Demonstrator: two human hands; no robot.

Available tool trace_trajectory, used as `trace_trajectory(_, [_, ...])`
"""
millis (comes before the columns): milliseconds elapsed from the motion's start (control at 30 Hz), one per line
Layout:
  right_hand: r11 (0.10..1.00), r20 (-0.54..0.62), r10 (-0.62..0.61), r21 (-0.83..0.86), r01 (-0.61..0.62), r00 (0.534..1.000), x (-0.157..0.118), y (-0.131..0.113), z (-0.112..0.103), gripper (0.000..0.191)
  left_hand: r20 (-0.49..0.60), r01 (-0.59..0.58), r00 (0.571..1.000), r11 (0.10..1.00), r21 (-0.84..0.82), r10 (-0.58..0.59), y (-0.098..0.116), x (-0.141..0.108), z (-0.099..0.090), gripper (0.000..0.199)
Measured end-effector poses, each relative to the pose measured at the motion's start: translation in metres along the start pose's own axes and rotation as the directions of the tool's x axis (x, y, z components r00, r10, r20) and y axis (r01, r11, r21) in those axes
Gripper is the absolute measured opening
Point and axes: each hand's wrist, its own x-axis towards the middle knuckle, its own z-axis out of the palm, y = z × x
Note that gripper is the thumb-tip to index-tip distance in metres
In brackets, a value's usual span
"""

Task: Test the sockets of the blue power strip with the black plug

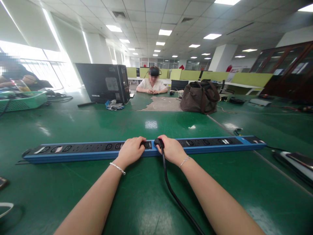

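A long blue power strip (93, 156) with a black socket face lies across the green table (80, 189). My left hand (131, 149) rests on it just left of the middle, its fingers wrapped over the far edge. My right hand (171, 148) is closed around a black plug (158, 142) at the middle of the strip. From that plug a thick black cable (174, 195) runs down toward the near edge of the view. Whether the plug sits fully in a socket cannot be made out.
A black computer case (105, 81), gloves (114, 105) and a brown bag (199, 98) stand beyond the strip. A green basket (24, 101) is at left, a dark and white device (297, 163) at right. One person sits opposite, another far left.
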Motion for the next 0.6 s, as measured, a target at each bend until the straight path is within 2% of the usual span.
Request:
trace_trajectory(167, [0.994, 0.051, -0.099, -0.043, 0.101, 0.994, -0.002, -0.005, -0.002, 0.036, -0.015, -0.018, 1.000, 1.000, -0.006, 0.018, -0.001, 0.000, 0.000, 0.029])
trace_trajectory(367, [0.981, -0.004, -0.150, -0.127, 0.148, 0.989, -0.004, 0.001, -0.001, 0.041, -0.067, -0.023, 0.998, 0.999, -0.049, 0.020, -0.001, -0.002, 0.003, 0.026])
trace_trajectory(500, [0.981, -0.029, -0.161, -0.117, 0.156, 0.987, -0.010, 0.012, 0.008, 0.045, -0.155, 0.048, 0.986, 0.996, -0.074, -0.059, 0.021, 0.004, -0.003, 0.025])
trace_trajectory(567, [0.977, -0.037, -0.180, -0.122, 0.174, 0.983, -0.015, 0.017, 0.015, 0.049, -0.127, 0.121, 0.983, 0.990, -0.070, -0.129, 0.039, 0.010, -0.009, 0.032])
trace_trajectory(600, [0.975, -0.059, -0.189, -0.128, 0.180, 0.980, -0.018, 0.019, 0.019, 0.053, -0.074, 0.161, 0.984, 0.985, -0.065, -0.165, 0.048, 0.015, -0.013, 0.037])
